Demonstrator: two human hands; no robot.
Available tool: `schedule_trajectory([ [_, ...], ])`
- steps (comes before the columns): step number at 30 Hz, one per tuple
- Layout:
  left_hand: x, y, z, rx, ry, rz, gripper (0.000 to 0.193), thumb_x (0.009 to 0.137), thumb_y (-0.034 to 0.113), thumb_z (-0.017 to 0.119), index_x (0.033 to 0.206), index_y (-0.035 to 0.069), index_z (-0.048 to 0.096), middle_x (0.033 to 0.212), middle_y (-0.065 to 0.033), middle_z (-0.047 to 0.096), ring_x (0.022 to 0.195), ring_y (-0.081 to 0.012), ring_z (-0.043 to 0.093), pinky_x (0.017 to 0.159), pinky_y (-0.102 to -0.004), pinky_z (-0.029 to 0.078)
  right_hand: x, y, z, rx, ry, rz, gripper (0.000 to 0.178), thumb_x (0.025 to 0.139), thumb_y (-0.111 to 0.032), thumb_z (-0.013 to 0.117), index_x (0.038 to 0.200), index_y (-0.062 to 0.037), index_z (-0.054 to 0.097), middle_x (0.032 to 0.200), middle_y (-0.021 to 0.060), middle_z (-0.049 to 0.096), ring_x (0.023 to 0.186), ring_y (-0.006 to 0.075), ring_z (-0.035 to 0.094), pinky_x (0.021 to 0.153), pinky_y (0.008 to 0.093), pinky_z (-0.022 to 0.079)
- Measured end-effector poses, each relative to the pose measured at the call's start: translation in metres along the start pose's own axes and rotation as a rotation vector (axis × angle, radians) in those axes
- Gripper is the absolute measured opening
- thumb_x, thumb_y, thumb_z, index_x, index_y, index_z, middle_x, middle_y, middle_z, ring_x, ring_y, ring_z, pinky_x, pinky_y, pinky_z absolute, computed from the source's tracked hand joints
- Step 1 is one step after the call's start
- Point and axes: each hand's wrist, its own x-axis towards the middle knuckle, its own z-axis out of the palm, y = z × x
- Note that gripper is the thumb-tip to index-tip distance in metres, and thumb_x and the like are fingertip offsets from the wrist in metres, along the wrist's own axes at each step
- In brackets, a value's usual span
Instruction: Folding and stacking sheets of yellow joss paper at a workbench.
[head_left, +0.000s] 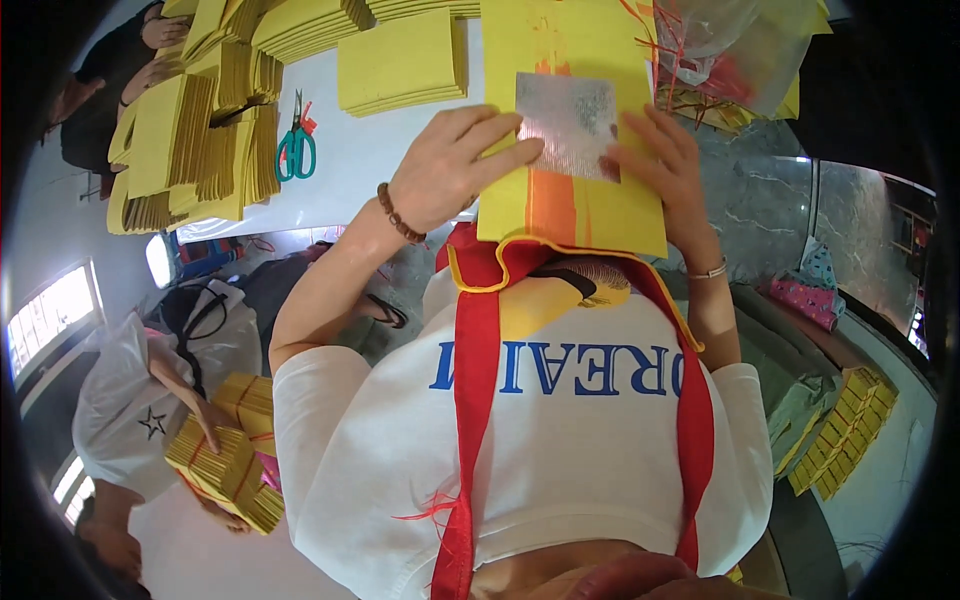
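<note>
A silver foil sheet (567, 125) lies on a yellow paper sheet (625, 215) in front of me, over an orange painted band (550, 208). My left hand (455, 165), with a brown beaded bracelet at the wrist, has its fingers stretched out, their tips at the foil's left edge. At the opposite edge is my right hand (672, 168), fingers spread and slightly blurred. Whether its fingertips press on the foil or only hover, I cannot tell. The near end of the yellow paper reaches my red apron (475, 380).
Teal-handled scissors (296, 145) and a yellow paper stack (395, 65) lie on the white table (330, 165). Folded yellow bundles (175, 140) are piled at its left. A clear plastic bag (745, 45) is at right. One person (150, 390) holds tied yellow bundles; another's hands (160, 50) show far left.
</note>
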Motion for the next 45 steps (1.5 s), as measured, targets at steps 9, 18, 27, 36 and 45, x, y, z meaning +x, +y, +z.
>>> schedule_trajectory([
  [9,-0.004,0.008,0.006,-0.470,0.052,-0.390,0.023,0.077,0.015,0.061,0.097,0.004,0.061,0.075,-0.0117,0.061,0.070,-0.0278,0.057,0.063,-0.0350,0.046,-0.003,0.000,0.000,0.217,-0.199,0.250,0.025,0.077,-0.023,0.065,0.099,-0.0139,0.064,0.096,0.0017,0.066,0.093,0.0183,0.059,0.083,0.0352,0.033],
  [18,0.003,-0.012,0.028,-0.956,0.012,-0.922,0.026,0.087,0.022,0.057,0.103,0.001,0.062,0.070,-0.0108,0.063,0.060,-0.0142,0.057,0.057,-0.0302,0.045,0.026,-0.014,0.006,0.593,0.001,0.766,0.043,0.081,-0.025,0.064,0.117,-0.0045,0.054,0.097,0.0124,0.065,0.085,0.0248,0.063,0.076,0.0345,0.047],
  [27,0.013,-0.021,0.023,-1.118,-0.035,-1.015,0.027,0.087,0.015,0.057,0.107,-0.001,0.060,0.081,-0.0054,0.066,0.067,-0.0074,0.054,0.062,-0.0254,0.045,0.027,-0.007,0.012,0.422,0.004,0.653,0.045,0.078,-0.019,0.069,0.118,-0.0038,0.057,0.104,0.0159,0.064,0.093,0.0162,0.062,0.078,0.0281,0.048],
  [36,0.011,-0.019,0.035,-1.248,0.118,-1.044,0.023,0.086,0.013,0.060,0.104,-0.002,0.060,0.078,-0.0027,0.064,0.063,-0.0037,0.049,0.055,-0.0220,0.041,0.031,-0.007,0.019,0.576,0.017,0.906,0.038,0.078,-0.017,0.068,0.113,-0.0060,0.061,0.100,0.0158,0.066,0.086,0.0154,0.064,0.074,0.0269,0.049],
  [45,0.013,-0.024,0.034,-1.235,0.043,-1.093,0.025,0.086,0.015,0.061,0.104,-0.002,0.059,0.073,-0.0005,0.062,0.056,-0.0021,0.044,0.048,-0.0207,0.036,0.032,-0.011,0.020,0.285,0.035,0.770,0.033,0.077,-0.020,0.067,0.108,-0.0088,0.064,0.096,0.0145,0.066,0.081,0.0272,0.065,0.070,0.0318,0.049],
])
